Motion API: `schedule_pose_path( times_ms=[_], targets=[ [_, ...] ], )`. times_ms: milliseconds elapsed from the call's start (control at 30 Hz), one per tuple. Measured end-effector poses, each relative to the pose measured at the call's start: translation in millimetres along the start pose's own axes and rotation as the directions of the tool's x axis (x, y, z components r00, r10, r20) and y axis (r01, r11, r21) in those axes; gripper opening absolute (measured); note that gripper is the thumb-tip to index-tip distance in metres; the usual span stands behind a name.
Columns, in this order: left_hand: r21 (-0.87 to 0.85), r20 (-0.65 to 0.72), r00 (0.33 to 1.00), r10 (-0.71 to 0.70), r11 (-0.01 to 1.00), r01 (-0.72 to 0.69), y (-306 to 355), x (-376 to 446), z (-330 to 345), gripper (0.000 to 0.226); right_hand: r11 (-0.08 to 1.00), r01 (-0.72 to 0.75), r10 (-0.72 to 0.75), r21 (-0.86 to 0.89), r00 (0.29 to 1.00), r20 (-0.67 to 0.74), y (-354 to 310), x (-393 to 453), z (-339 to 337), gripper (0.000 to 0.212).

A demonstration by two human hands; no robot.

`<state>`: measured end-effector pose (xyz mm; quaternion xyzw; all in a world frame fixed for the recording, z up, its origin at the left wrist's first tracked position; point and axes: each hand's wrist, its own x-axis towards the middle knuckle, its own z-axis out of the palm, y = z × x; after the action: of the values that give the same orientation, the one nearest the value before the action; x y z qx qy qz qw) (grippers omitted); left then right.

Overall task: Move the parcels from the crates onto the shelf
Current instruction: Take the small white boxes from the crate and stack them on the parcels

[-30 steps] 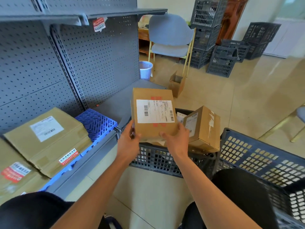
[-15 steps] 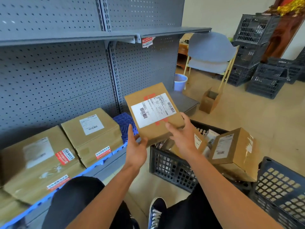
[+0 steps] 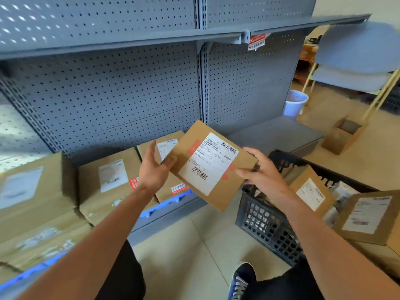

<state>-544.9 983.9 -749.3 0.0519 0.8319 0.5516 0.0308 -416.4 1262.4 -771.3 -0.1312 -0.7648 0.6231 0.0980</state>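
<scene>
1. Head view: our gaze has swung left since a second ago, so the shelf [image 3: 279, 135] and its pegboard back now fill most of the picture, while the crate [image 3: 266, 226] has slid to the right edge.
2. We see one crate clearly. Two boxes [image 3: 365, 217] stand in it, the nearer one large, the other [image 3: 309, 193] half hidden behind our right arm; pale packets lie beside them, too blurred to count.
3. On the shelf's blue mat [image 3: 171, 199] we count three boxes standing in a row at left. More seem stacked under them, but blur stops us counting.
4. One parcel [image 3: 211, 164] is in the air, tilted, label up, between crate and shelf. A second ago it was over the crate; it has since travelled left and turned toward the shelf.
5. Our right hand [image 3: 262, 167] pinches the parcel's right edge, thumb on top, grip clamped on it. Our left hand [image 3: 154, 167] has its fingers spread wide and the thumb touching the left corner: grip apart, ready to receive.
6. We judge this parcel is halfway across, and bare shelf lies free to the right of the row.
</scene>
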Motion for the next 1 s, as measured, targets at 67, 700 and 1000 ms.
schedule_pose_path(
  times_ms=[67,700,1000],
  targets=[
    [-0.080,0.095,0.995,-0.032,0.996,0.040,-10.8,5.0,-15.3,0.065,1.000,0.004,-0.002,-0.019,0.997,0.080,-5.6,9.8,14.0,0.059],
    [-0.195,-0.198,0.972,-0.127,0.977,0.088,-96.4,51.0,-158.6,0.031,0.998,0.044,-0.030,-0.048,0.968,0.250,-36.8,108.7,206.4,0.066],
    [-0.124,-0.369,0.923,-0.113,0.990,0.072,-111.0,66.4,-192.0,0.048,0.999,-0.023,0.013,0.038,0.972,0.234,-30.6,132.2,268.6,0.062]
  ],
)
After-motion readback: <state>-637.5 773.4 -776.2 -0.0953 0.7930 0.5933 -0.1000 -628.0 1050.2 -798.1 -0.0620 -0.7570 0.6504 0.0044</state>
